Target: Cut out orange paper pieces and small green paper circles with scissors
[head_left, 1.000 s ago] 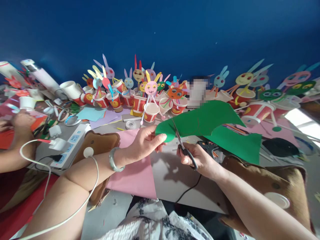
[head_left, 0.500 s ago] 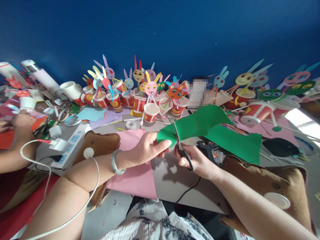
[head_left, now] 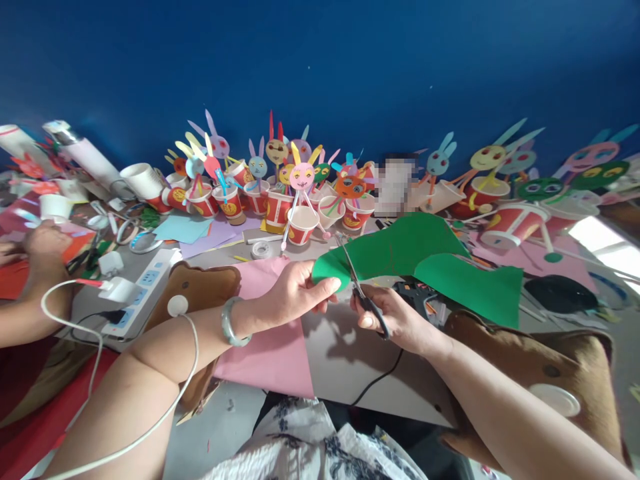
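Observation:
My left hand (head_left: 303, 290) pinches the rounded left end of a sheet of green paper (head_left: 415, 247) between thumb and fingers. In my right hand (head_left: 387, 317) is a pair of black-handled scissors (head_left: 369, 303), fingers wrapped around the loops. Its blades cross the green paper just right of my left thumb, pointing up and away from me. The paper stretches to the right in a raised, curved strip. Behind it, a second green piece (head_left: 480, 287) lies over the table. My right fingers are partly hidden behind the scissors handle.
Paper cups with rabbit-faced figures (head_left: 302, 223) line the back by the blue wall. A pink sheet (head_left: 267, 333) lies under my left forearm. A power strip (head_left: 145, 293) and a co-worker's hand (head_left: 47, 243) are at left. Brown cushions (head_left: 555, 367) flank me.
The scissors blades have tilted further left across the green paper and look closer together. My right hand has shifted slightly right, and the paper's raised part sits a little lower.

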### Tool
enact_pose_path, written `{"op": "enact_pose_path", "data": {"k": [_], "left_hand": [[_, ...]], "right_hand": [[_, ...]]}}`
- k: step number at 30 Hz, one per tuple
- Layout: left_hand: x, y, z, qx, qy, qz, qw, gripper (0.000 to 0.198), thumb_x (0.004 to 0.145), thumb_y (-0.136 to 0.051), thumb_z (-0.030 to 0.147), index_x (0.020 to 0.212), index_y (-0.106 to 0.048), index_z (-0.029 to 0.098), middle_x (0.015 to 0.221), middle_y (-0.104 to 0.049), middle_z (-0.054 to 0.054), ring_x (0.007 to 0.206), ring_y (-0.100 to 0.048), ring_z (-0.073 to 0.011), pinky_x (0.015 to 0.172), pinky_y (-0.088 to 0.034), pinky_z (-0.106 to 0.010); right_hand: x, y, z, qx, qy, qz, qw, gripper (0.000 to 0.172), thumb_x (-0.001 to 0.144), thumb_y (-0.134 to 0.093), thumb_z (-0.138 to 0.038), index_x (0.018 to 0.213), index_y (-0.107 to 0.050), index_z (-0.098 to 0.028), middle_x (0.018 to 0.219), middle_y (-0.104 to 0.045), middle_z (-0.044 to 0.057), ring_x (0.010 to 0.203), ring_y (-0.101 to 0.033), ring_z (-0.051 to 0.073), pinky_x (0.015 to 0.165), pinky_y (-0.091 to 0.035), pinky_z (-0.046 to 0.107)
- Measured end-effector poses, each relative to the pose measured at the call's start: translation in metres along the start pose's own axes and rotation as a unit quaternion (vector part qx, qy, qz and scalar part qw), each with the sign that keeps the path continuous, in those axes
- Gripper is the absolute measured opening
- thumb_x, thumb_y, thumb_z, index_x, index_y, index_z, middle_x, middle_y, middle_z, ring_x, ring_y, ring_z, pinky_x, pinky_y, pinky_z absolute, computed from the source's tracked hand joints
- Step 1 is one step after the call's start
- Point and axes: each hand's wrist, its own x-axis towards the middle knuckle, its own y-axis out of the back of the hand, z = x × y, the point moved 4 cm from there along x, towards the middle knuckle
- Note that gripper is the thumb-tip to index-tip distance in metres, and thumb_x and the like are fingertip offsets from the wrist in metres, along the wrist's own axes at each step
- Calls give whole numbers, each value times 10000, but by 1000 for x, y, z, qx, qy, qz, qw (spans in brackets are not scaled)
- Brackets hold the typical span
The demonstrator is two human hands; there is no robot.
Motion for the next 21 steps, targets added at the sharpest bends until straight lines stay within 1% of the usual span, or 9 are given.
{"op": "enact_pose_path", "data": {"k": [6, 12, 19, 21], "left_hand": [[0, 2, -1, 11, -16, -8, 1000, 258, 884, -598, 371, 762, -533, 154, 673, -623, -17, 520, -583, -98, 480, -419, -208], [-1, 5, -4, 27, -22, -7, 999, 267, 899, -590, 385, 772, -541, 155, 616, -588, -1, 532, -573, -106, 495, -422, -215], [1, 9, -2, 25, -60, 13, 998, 281, 917, -576, 405, 800, -557, 151, 620, -604, -2, 525, -562, -96, 496, -428, -205], [0, 8, -1, 19, -59, 14, 998, 299, 918, -574, 422, 790, -556, 151, 612, -599, 1, 528, -566, -96, 500, -432, -203]], "right_hand": [[1, 0, 1, 19, 0, -2, 1000, 755, 565, -599, -917, 656, -491, -176, 608, -399, -37, 576, -348, 109, 514, -275, 255], [1, 0, 3, 34, -2, -6, 999, 746, 564, -623, -902, 660, -501, -173, 605, -424, -30, 566, -352, 106, 501, -274, 248], [0, -3, 4, 67, 10, -2, 998, 729, 591, -629, -885, 681, -499, -174, 606, -418, -36, 559, -326, 96, 496, -260, 242], [0, -5, 4, 70, 16, -4, 997, 728, 608, -612, -888, 689, -503, -173, 610, -428, -32, 557, -330, 96, 499, -264, 244]]}}
